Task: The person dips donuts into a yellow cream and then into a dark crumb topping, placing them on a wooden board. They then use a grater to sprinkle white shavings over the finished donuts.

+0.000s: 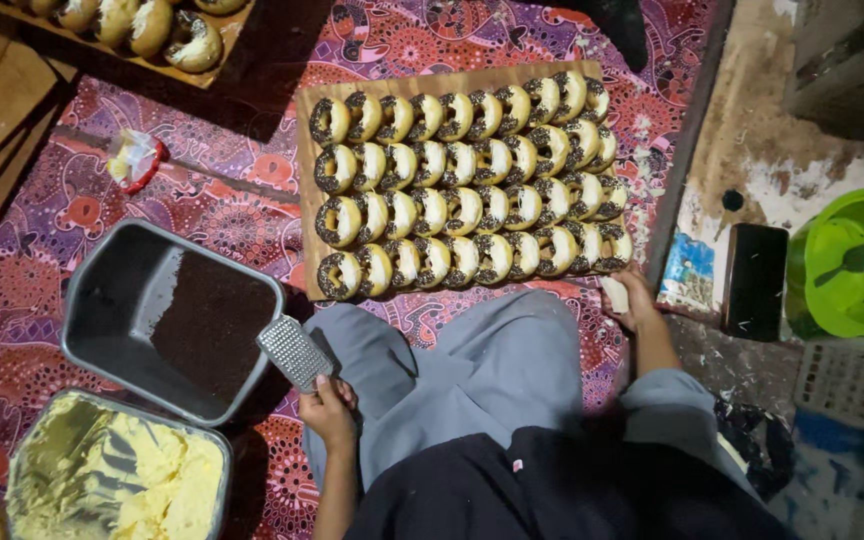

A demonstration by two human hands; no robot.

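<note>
A patterned purple-red cloth (72,220) covers the floor, and on it lies a wooden board (304,200) packed with four rows of ring doughnuts (462,180), each topped with dark sprinkles and pale cream. Left of the person's grey-clad knees sits a grey metal tub (102,300) half full of dark chocolate sprinkles, and below it a foil-lined tray of yellow buttercream (122,475). The coating looks finished, and the step in hand seems to be grating a topping over the rows; that would call for bringing the two hands together above the board. The left hand (327,405) is closed around the handle of a small metal grater (294,352), held just beside the tub's rim. The right hand (632,300) curls around a pale block (615,293), probably cheese, at the board's lower right corner. To the right stand a green plastic bucket (852,265), a flat black box (757,280) and a blue-and-white packet (690,272); a small red-and-yellow wrapper (134,158) lies at upper left.
</note>
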